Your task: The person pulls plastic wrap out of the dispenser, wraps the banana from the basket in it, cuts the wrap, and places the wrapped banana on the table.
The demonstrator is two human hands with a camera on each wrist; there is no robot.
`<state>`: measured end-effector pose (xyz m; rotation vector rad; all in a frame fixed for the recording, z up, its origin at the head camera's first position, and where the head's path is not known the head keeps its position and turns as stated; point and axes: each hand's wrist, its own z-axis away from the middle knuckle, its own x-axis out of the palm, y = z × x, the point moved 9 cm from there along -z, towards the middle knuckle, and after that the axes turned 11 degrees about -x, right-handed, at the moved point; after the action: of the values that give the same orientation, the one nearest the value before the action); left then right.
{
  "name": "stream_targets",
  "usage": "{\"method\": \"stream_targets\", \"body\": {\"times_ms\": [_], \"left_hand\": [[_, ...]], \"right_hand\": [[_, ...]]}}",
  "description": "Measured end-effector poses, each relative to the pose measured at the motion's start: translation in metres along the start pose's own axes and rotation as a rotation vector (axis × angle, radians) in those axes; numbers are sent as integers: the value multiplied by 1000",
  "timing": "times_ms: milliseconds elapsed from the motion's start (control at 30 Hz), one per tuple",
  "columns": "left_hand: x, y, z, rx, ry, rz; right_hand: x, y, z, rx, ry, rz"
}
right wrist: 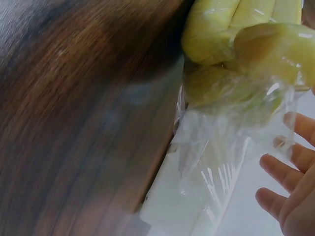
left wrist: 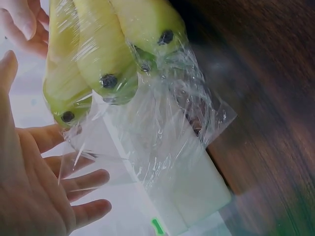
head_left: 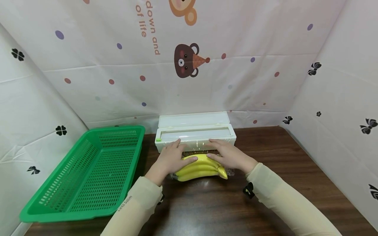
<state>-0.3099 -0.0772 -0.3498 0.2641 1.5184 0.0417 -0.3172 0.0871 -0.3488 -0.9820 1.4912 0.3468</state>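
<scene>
A bunch of yellow bananas (head_left: 198,168) lies on the table in front of a white cling-film dispenser (head_left: 195,144) with its lid raised. Clear film (left wrist: 157,128) covers the banana tips in the left wrist view and stretches over the dispenser. My left hand (head_left: 172,158) is at the left end of the bunch, thumb over the top banana, fingers spread toward the dispenser. Opposite it, my right hand (head_left: 231,155) has its thumb at the bananas' upper edge and its fingers extended. In the right wrist view, film (right wrist: 231,123) hangs beside the spread fingers.
A green plastic basket (head_left: 109,177) stands on the left of the brown wooden table (head_left: 206,209). Behind the dispenser rises a wall covered in printed cloth (head_left: 248,85), with cloth-covered sides at left and right.
</scene>
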Motion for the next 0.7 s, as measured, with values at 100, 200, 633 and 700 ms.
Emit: {"method": "stream_targets", "body": {"times_ms": [100, 200, 633, 700], "left_hand": [[0, -4, -2, -18, -7, 2], [0, -8, -4, -35, -7, 12], [-2, -27, -9, -110, 4, 70], [-4, -29, -10, -120, 9, 70]], "right_hand": [[-1, 5, 1, 4, 3, 4], [-2, 11, 3, 5, 8, 9], [-9, 31, 11, 46, 43, 28], [-11, 32, 12, 45, 53, 41]]}}
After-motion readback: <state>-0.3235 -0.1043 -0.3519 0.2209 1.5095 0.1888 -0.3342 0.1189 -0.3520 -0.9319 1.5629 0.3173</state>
